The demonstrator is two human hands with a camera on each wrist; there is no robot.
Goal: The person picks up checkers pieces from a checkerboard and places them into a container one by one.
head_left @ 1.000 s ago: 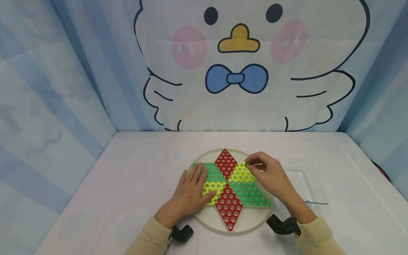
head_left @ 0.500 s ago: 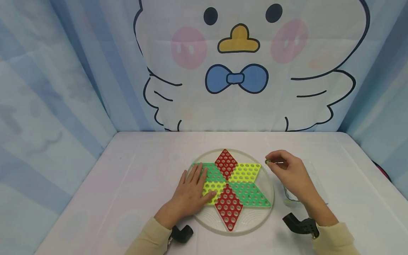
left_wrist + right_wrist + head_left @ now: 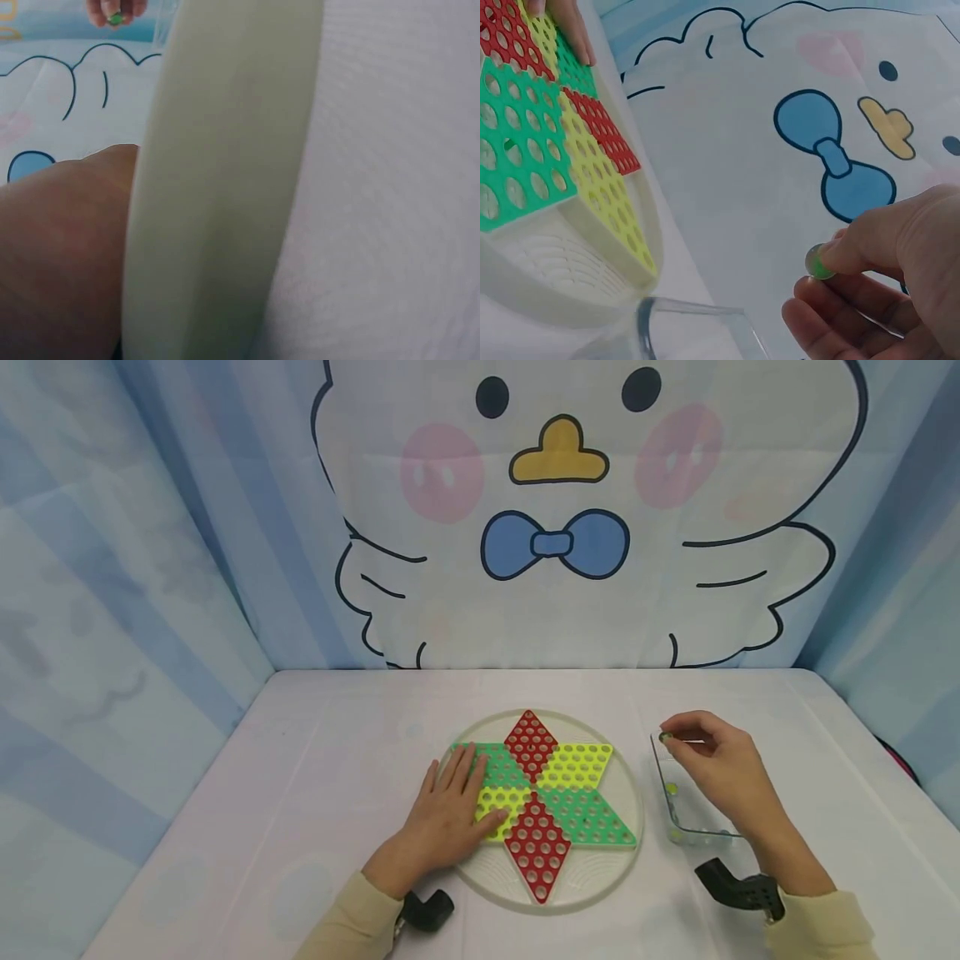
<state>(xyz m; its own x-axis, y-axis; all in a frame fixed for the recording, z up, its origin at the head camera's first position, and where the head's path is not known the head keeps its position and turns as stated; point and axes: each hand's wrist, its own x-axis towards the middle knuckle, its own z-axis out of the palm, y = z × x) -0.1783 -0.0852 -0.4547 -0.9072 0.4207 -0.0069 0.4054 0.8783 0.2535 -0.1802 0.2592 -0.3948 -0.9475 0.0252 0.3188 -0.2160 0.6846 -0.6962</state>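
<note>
A round white Chinese checkers board lies on the table, its star made of red, green and yellow panels full of holes. My left hand rests flat on its left side with fingers spread, covering parts of a green and a yellow panel. Between thumb and fingertips, my right hand pinches a clear marble with green inside. That hand is over the clear plastic box right of the board and hides much of it. A yellow-green marble shows inside the box.
Black wrist mounts sit on both forearms. Behind the white table hangs a cloth backdrop with a cartoon print, and blue patterned curtains flank it.
My right hand has moved right with the marble, from above the yellow panel to over the clear box. The left hand has stayed in place on the board.
</note>
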